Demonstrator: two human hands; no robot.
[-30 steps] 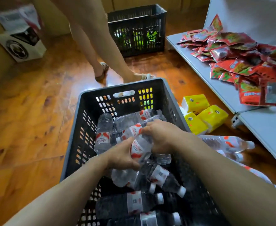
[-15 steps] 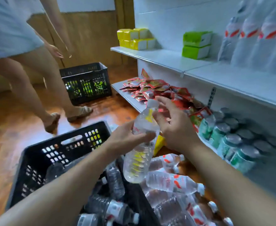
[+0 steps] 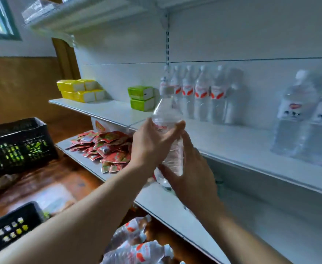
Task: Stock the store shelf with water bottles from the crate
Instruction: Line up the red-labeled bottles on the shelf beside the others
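Observation:
A clear water bottle (image 3: 166, 111) with a red-and-white label stands upright in the air in front of the white middle shelf (image 3: 232, 147). My left hand (image 3: 148, 143) grips its middle from the left. My right hand (image 3: 190, 172) holds its lower part from below and the right. A row of the same bottles (image 3: 200, 94) stands at the back of that shelf, just beyond the held one. The black crate (image 3: 9, 225) shows only a corner at the bottom left.
Larger bottles (image 3: 307, 115) stand on the shelf at the right. Yellow packs (image 3: 80, 90) and green packs (image 3: 141, 98) sit on its left end. Red snack packets (image 3: 106, 147) cover the lower shelf. Loose bottles (image 3: 137, 244) lie on the floor. A second black crate (image 3: 17, 145) stands behind.
Both hands have lifted the bottle out of the crate and up to the level of the middle shelf. My view has swung from the crate up to the shelves.

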